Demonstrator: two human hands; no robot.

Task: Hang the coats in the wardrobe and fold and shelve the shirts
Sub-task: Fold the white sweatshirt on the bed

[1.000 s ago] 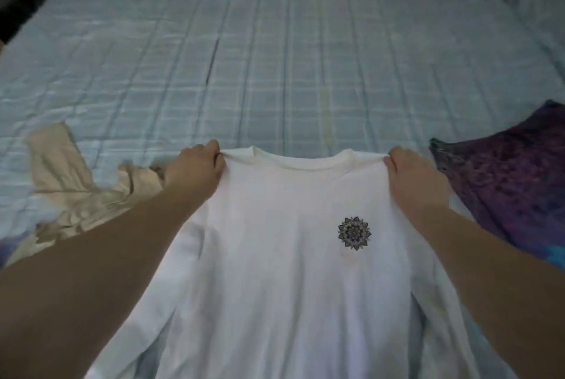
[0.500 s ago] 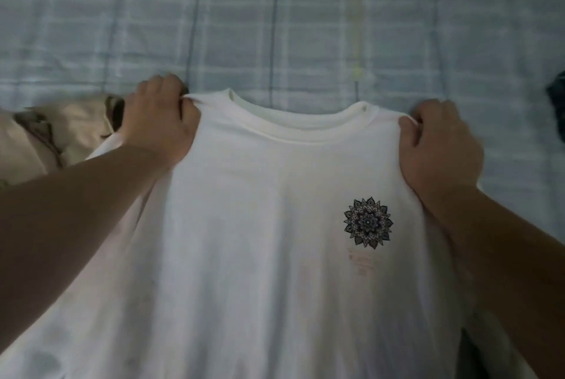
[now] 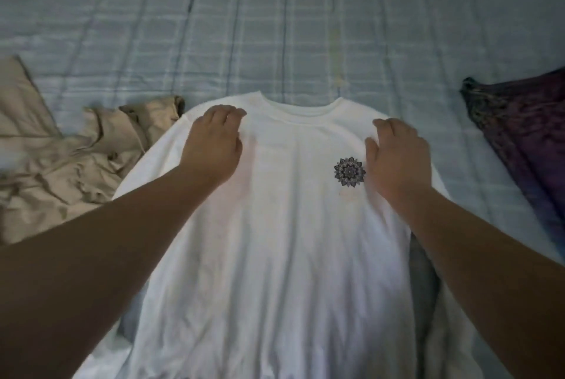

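Head view — shirt: the white shirt lies front up on the bed, collar away from the person, a small dark mandala print on its chest.
Head view — handling: a judgement — light, limp cotton that will sag and crease rather than hold a shape; it should slide easily over the quilted cover, so it wants smoothing flat before any fold.
Head view — where to hold: likely best at the shoulder seams or the side edges, pinched through both layers, so the fold line stays straight.
Head view — left hand: the left hand sits over the shirt's shoulder left of the collar, fingers loosely bent and gripping nothing; whether it touches the cloth is not clear.
Head view — right hand: the right hand is just beside the print, over the other shoulder, fingers relaxed and holding nothing.
Head view — neighbours: a crumpled beige garment lies left of the shirt, a purple patterned cloth to its right.
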